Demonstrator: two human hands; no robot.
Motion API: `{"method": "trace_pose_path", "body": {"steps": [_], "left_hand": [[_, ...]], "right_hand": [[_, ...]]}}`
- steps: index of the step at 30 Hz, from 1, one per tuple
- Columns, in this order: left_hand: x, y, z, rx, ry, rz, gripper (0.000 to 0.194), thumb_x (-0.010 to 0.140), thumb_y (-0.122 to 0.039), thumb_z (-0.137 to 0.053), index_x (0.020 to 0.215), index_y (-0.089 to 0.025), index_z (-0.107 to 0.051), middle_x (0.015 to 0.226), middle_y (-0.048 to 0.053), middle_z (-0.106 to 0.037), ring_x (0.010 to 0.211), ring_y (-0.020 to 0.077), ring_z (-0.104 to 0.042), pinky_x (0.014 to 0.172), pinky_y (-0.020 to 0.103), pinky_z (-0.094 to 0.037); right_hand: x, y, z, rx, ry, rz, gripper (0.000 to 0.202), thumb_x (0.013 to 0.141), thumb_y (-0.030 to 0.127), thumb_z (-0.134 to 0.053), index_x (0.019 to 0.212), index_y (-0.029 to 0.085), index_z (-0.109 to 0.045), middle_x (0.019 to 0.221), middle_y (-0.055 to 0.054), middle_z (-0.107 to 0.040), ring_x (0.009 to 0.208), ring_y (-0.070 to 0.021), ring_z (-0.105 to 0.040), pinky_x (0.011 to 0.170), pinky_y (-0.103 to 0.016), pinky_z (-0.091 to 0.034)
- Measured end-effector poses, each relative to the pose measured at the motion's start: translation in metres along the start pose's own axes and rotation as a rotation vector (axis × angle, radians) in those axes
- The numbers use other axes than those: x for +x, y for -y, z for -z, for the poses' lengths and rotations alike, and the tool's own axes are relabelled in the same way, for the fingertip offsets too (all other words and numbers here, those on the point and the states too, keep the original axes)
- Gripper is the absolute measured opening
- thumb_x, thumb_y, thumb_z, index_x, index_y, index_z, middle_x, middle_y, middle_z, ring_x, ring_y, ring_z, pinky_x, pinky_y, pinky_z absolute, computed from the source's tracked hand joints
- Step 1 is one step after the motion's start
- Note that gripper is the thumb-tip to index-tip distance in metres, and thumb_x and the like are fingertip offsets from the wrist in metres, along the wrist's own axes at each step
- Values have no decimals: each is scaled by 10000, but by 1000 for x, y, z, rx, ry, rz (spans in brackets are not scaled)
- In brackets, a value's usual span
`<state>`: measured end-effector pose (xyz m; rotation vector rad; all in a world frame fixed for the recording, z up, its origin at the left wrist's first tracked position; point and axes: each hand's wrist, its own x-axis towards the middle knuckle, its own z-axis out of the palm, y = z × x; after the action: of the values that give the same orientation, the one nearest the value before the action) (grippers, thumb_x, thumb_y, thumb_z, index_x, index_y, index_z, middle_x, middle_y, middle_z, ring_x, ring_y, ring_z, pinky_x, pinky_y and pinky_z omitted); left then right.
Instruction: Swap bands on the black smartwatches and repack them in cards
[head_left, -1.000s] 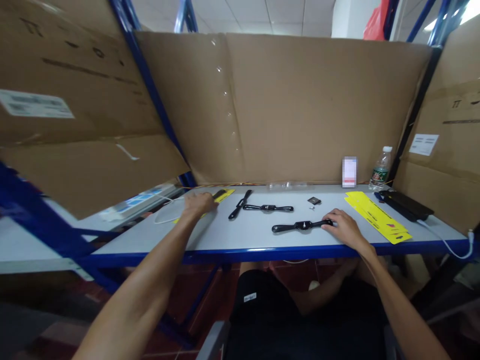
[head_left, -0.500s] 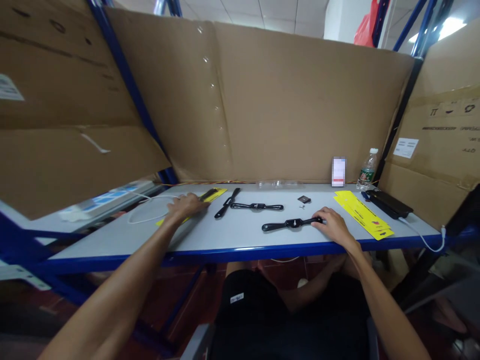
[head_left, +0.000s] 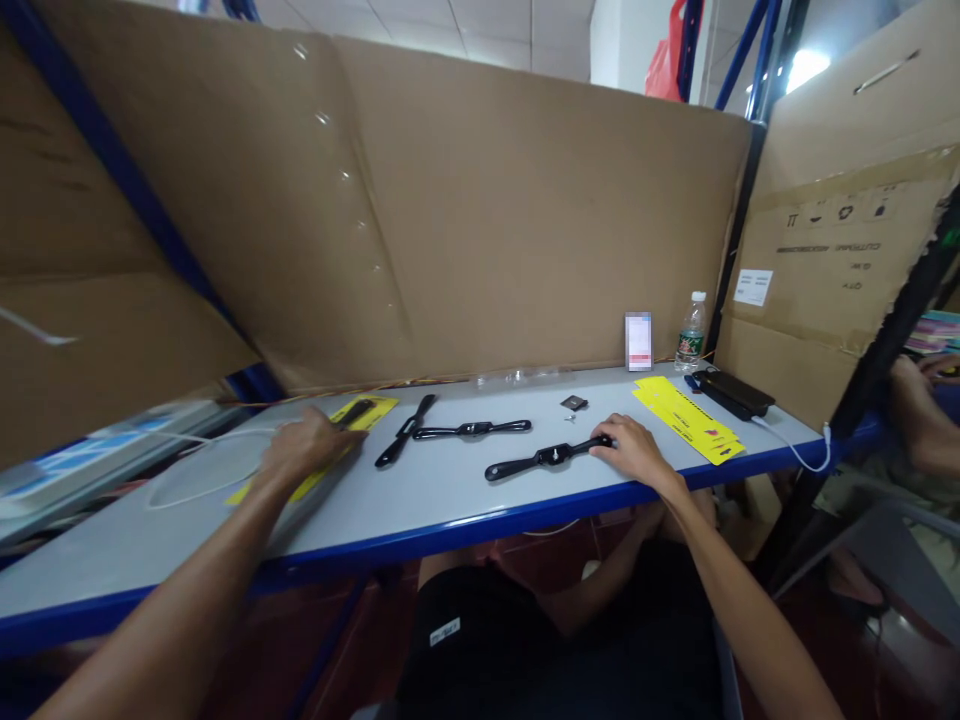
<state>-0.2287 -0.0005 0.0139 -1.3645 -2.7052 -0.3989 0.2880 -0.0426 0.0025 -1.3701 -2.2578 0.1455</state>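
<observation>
On the right, my right hand [head_left: 628,447] pinches the right handle end of a black spokeshave [head_left: 555,456], which lies on the table. My left hand [head_left: 309,442] is closed over a dark, handle-like tool [head_left: 355,412] lying on a yellow card [head_left: 382,408]; the hand hides most of it, and it looks like another spokeshave. Between my hands, one black spokeshave [head_left: 472,430] lies crosswise and another spokeshave [head_left: 406,431] lies at a slant. Behind the right-hand spokeshave are a small dark square piece [head_left: 574,402] and a tiny metal part [head_left: 570,418].
Yellow cards [head_left: 686,420] lie right of my right hand. Beyond them are a black case-like object [head_left: 729,394] with a white cable, a bottle [head_left: 691,333] and an upright phone [head_left: 638,342]. A power strip [head_left: 97,455] sits at left; cardboard [head_left: 525,220] walls the back.
The view has turned to the right, so everything sits further left in the picture. Both hands stay at the same tools. A person's arm now shows at the far right edge.
</observation>
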Motion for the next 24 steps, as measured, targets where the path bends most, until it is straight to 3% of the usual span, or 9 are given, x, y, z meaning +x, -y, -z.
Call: {"method": "trace_pose_path", "body": {"steps": [4,7,14,19,24], "left_hand": [[-8,4,5,88,96,28,881,820,-750,-571,1351,-48,-535,1328,248,-685,1142,359,-683,679,302,-461],[-18,3,11,82,99,-10,868,840,-797,-496,1270,-52,-611,1297,248,-697,1125,367,-687,718,322,-466],[-27,1,19,-10,53,-2,970,828,-855,-475,1272,-3,-613,1294,286,-678,1119,376,-676,788,353,-482],[-30,1,30,-93,-68,-22,868,893,-796,-435,1296,-54,-636,1257,298,-692,1114,414,-678,805,402,-495],[-42,-10,51,-84,-202,-145,827,878,-779,-493,1333,-108,-656,1196,268,-713,1066,415,-680,817,416,-502]], "right_hand": [[-1,2,2,6,-5,1,149,946,310,-707,1076,261,-761,1115,-46,-704,1109,-236,-613,903,-328,-446],[-1,2,3,2,-8,11,155,952,306,-695,1087,262,-758,1101,-46,-707,1083,-232,-619,892,-324,-447],[-1,0,3,-57,-13,8,202,978,319,-645,1136,258,-753,1092,-62,-693,1016,-223,-641,854,-312,-456],[-1,-1,-1,-148,-8,9,240,1021,356,-586,1162,261,-755,1105,-84,-677,1018,-240,-653,826,-310,-457],[-1,3,-1,-237,5,-6,268,1051,367,-538,1191,252,-735,1107,-110,-660,987,-247,-659,793,-310,-459]]}}
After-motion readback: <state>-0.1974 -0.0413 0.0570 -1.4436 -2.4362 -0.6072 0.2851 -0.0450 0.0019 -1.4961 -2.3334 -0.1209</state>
